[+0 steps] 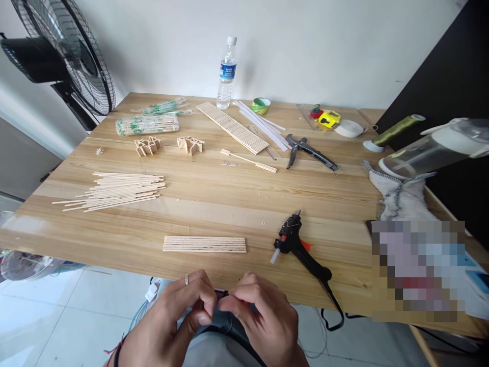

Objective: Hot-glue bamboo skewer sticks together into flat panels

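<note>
While both hands meet below the table edge point(114, 244), the left hand point(175, 316) & right hand point(260, 316) pinch fingertips together on smth tiny and dark; can't tell what it is. Just above the hands lies a flat glued stick panel point(205, 244). Up and to the right of the right hand, a black glue gun point(298, 244). Far up-left of the left hand, a loose stick pile point(118, 189). Pliers point(309, 152) well beyond.

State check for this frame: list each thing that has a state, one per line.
Left hand: fingertips pinched against the right hand's, below the table edge.
Right hand: pinched likewise; anything held is hidden.
Glue gun: lying on its side.
Water bottle: upright, capped.
Pliers: lying flat.
</note>
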Demonstrator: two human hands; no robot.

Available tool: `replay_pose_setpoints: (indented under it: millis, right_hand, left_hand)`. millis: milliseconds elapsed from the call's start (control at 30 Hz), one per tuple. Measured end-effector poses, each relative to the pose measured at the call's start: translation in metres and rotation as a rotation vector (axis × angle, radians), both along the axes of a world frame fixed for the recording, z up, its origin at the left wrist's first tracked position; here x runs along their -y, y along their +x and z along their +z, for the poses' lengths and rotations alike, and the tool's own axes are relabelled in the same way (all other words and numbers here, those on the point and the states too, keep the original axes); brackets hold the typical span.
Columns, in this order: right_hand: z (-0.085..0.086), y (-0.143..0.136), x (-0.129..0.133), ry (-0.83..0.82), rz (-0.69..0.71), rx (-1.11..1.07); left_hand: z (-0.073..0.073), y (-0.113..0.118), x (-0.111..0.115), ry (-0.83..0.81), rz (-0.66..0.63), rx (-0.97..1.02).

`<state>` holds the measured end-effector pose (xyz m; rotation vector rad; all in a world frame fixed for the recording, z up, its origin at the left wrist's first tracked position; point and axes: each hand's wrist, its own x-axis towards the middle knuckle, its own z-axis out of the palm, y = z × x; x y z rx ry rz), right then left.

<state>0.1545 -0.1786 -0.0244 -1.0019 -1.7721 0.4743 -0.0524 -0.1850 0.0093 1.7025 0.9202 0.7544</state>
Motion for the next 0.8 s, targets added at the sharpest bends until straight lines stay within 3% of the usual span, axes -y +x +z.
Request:
replay_pose_setpoints:
  millis: [167, 400, 633, 800]
  right_hand:
    - [0.005, 0.003, -0.002, -0.002, -0.036, -0.013]
    - [0.013, -0.004, -0.003, -0.153, 0.132, -0.117]
    - [0.008, -0.007, 0.000, -0.203, 0.194, -0.164]
    - [0.001, -0.014, 0.007, -0.201, 0.121, -0.165]
  left_hand:
    - [-0.007, -0.001, -0.001, -0.092, 0.151, 0.041]
    - [-0.015, 0.005, -0.005, -0.264, 0.203, 0.235]
    - [-0.013, 0.000, -0.005, -0.216, 0.199, 0.237]
    - [-0.013, -0.003, -0.005, -0.166, 0.205, 0.212]
